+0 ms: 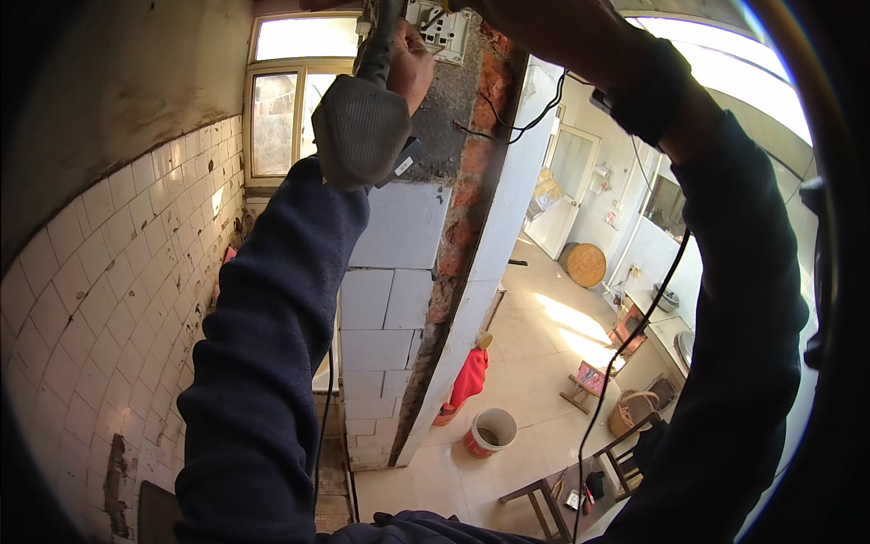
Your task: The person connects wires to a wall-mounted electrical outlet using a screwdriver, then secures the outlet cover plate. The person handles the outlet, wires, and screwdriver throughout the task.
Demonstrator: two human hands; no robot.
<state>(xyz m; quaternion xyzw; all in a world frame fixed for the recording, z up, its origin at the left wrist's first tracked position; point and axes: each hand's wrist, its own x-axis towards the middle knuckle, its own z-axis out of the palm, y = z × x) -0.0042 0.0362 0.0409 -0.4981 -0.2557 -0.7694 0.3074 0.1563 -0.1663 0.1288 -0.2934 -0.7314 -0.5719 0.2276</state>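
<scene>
My left hand (pixel 405 65) is raised and shut on a power tool (pixel 361 131) with a grey bulky body, held against the top of a broken brick wall end (pixel 458 218). A white socket plate (pixel 441 29) sits on the wall right beside the tool's head. My right hand (pixel 512 16) reaches to the upper edge of the picture next to that plate; most of it is cut off, so its grip does not show. A black cable (pixel 625 349) hangs down from near my right arm to the floor. Thin black wires (pixel 521 122) dangle from the wall below the plate.
White tiled wall (pixel 109 299) at left, a window (pixel 285 118) behind. Below on the tile floor stand a red gas cylinder (pixel 468 381), a red-and-white bucket (pixel 491 432), a wicker basket (pixel 632 411), small wooden stools (pixel 584 383) and a round wooden board (pixel 586 265) near a white door (pixel 568 190).
</scene>
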